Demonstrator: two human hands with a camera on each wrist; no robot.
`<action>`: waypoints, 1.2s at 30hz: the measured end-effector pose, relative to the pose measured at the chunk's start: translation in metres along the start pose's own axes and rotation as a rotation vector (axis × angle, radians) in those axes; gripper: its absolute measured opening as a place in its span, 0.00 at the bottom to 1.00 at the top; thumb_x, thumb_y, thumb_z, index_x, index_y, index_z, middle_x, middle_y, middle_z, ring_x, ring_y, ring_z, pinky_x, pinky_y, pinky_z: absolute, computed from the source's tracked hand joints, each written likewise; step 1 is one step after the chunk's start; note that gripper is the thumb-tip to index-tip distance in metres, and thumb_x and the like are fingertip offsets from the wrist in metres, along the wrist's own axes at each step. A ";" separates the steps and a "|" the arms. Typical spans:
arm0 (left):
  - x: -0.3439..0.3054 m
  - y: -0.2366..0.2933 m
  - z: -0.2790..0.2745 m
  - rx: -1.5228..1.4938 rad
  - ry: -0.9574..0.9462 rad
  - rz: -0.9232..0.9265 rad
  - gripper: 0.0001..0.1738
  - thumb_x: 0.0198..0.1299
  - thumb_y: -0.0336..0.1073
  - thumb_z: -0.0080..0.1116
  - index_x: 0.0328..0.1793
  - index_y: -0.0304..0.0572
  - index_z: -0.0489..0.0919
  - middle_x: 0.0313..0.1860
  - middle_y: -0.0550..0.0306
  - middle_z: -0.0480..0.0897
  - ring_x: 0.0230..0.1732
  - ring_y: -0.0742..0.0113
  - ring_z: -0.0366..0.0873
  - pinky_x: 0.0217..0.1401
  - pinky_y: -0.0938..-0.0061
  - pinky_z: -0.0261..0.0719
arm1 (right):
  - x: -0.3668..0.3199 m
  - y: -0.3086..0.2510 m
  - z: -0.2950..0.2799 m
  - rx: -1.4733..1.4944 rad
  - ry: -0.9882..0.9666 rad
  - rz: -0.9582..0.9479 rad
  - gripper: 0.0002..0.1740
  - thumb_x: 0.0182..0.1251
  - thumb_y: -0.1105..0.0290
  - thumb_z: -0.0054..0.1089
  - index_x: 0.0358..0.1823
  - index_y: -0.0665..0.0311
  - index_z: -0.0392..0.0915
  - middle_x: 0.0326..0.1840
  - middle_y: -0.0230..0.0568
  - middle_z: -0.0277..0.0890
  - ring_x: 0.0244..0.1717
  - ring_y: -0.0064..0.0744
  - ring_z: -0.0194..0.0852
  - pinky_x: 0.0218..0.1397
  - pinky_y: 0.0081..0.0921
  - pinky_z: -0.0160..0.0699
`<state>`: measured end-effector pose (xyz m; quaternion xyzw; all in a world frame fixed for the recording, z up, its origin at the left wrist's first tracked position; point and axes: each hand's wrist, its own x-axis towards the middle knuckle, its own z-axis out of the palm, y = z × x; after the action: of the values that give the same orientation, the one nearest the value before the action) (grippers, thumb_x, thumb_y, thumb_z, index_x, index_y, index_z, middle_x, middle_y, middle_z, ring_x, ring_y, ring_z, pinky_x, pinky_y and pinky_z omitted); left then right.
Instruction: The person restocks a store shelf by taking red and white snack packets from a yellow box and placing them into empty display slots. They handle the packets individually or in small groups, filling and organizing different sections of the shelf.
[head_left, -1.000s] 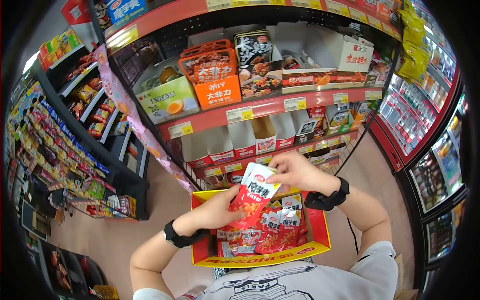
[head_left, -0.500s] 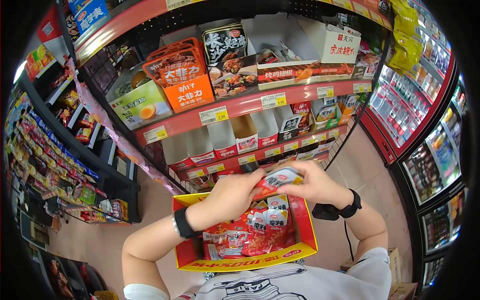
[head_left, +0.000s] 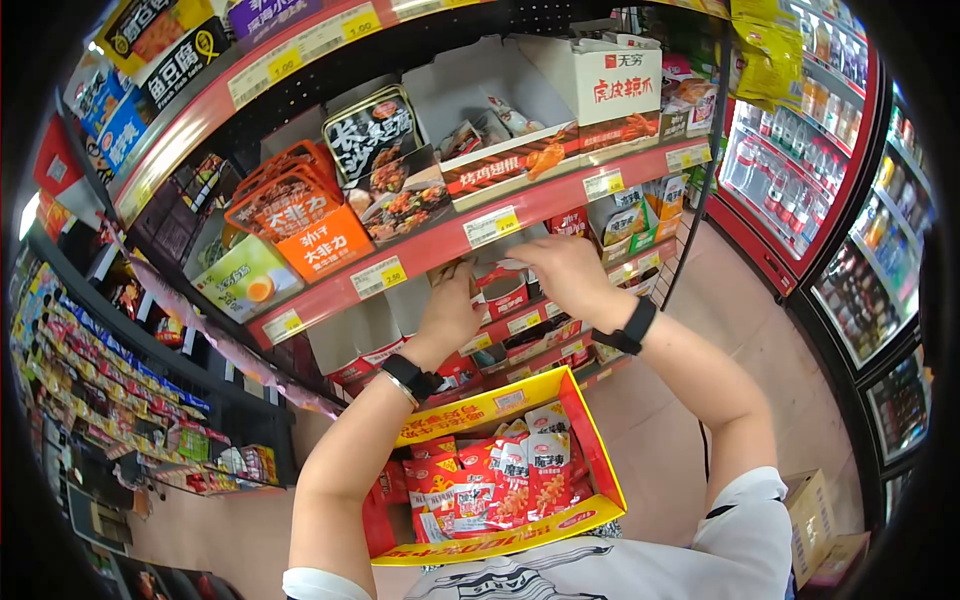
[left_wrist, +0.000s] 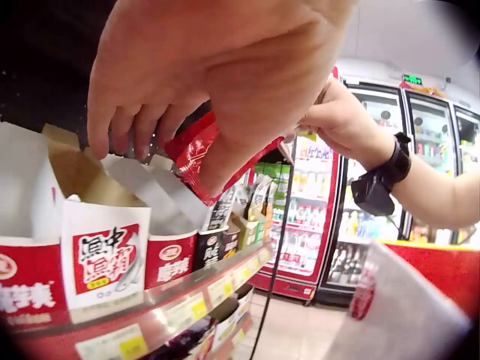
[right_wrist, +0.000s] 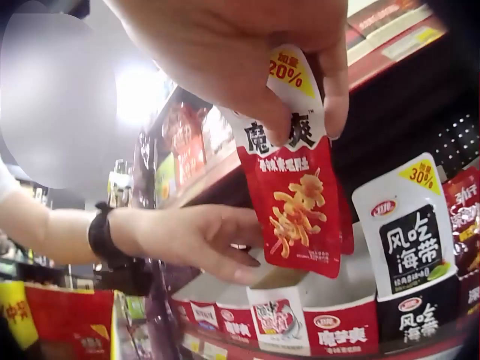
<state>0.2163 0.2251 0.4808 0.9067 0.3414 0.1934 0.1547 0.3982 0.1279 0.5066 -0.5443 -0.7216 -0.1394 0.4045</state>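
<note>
My right hand [head_left: 570, 275] pinches a red-and-white snack packet [right_wrist: 296, 202] by its white top, thumb in front. Another red edge shows right behind that packet. In the right wrist view the packet hangs over a row of small display boxes [right_wrist: 341, 330] on the shelf. My left hand [head_left: 450, 315] is just left of it, its fingers reaching behind the packet's edge and its thumb spread apart from them. The left wrist view has red foil showing past that thumb. In front of my body sits a yellow-and-red carton [head_left: 600, 500] holding several similar packets [head_left: 545, 480].
Above the hands runs a red shelf edge [head_left: 440, 250] with price tags, carrying an orange snack box [head_left: 325, 243] and others. A black seaweed packet [right_wrist: 412, 247] stands right of the held packet. Glass-door drink fridges [head_left: 780, 190] line the right; another snack rack [head_left: 150, 390] stands left.
Both hands have moved up and forward from over the carton to the lower shelf boxes, taking the packet along. The head view has shifted, bringing the shelf closer.
</note>
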 end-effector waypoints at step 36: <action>0.036 -0.019 0.016 -0.019 -0.076 -0.031 0.21 0.53 0.44 0.63 0.48 0.36 0.80 0.30 0.43 0.83 0.32 0.49 0.82 0.37 0.61 0.77 | 0.018 0.023 0.082 -0.317 -0.309 -0.036 0.05 0.51 0.69 0.57 0.23 0.58 0.81 0.24 0.41 0.80 0.34 0.42 0.80 0.52 0.46 0.63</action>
<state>0.2378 0.2607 0.4676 0.9065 0.3473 0.1599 0.1791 0.3821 0.2013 0.4620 -0.6030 -0.7536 -0.1732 0.1961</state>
